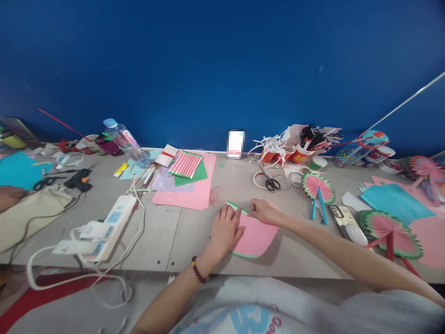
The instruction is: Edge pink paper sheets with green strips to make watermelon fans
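Note:
A sheet of pink paper (pixel 259 237) with green and white edging lies on the table in front of me. Its far edge is folded into a narrow green-and-white band. My left hand (pixel 225 228) rests on the left part of the sheet, fingers stretched out and pressing it down. At the folded edge, my right hand (pixel 263 212) has its fingers curled together against the paper. Beyond them lie black-handled scissors (pixel 273 183) by a roll of white tape. To the left, a pleated pink-and-green paper (pixel 187 165) sits on coloured sheets.
Finished watermelon-like paper fans (pixel 319 188) stand to the right, near a phone (pixel 342 222) and a mouse. A power strip (pixel 116 222) with white cables and a tilted water bottle (pixel 127 141) are on the left. Another person's hand (pixel 10 197) shows at the far left.

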A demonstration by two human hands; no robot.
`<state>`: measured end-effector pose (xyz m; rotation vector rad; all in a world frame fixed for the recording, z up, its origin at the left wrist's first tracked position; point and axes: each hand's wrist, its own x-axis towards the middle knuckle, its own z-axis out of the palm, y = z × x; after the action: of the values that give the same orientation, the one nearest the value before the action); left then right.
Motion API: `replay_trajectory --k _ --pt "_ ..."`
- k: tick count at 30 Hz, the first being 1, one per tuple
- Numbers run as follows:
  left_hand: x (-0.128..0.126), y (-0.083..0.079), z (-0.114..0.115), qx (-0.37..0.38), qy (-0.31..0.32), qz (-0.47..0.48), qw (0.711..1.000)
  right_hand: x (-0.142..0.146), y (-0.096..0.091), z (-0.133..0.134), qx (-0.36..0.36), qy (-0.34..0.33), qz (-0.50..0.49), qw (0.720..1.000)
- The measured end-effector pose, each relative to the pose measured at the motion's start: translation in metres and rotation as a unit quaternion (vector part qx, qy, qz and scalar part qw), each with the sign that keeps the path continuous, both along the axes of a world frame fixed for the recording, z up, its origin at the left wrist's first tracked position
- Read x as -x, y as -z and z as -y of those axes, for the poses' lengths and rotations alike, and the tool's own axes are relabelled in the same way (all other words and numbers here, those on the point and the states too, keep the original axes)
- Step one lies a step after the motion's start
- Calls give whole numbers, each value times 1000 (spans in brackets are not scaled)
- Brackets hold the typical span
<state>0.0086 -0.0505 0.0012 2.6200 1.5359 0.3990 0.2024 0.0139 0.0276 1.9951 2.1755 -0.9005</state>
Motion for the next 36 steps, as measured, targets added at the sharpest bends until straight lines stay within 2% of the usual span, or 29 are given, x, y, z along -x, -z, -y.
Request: replay_trajectory --k 5,13,20,26,30,36 --pt "0 0 0 3 -3 1 1000 -8 -9 13 -8 -8 30 999" --pt "0 0 0 5 -4 4 1000 -10 -7 23 -9 -3 46 999" --pt "0 2 0 -9 2 -4 1000 -8 -9 34 -43 -12 57 997" --pt "-2 0 1 -6 -5 -3 1000 -23 7 51 -142 -60 17 988" --pt "-3 3 2 -8 -13 -18 1000 -30 19 75 -264 -143 71 951" --pt "-3 7 2 -15 -15 -25 999 -27 27 101 -344 -142 138 918"
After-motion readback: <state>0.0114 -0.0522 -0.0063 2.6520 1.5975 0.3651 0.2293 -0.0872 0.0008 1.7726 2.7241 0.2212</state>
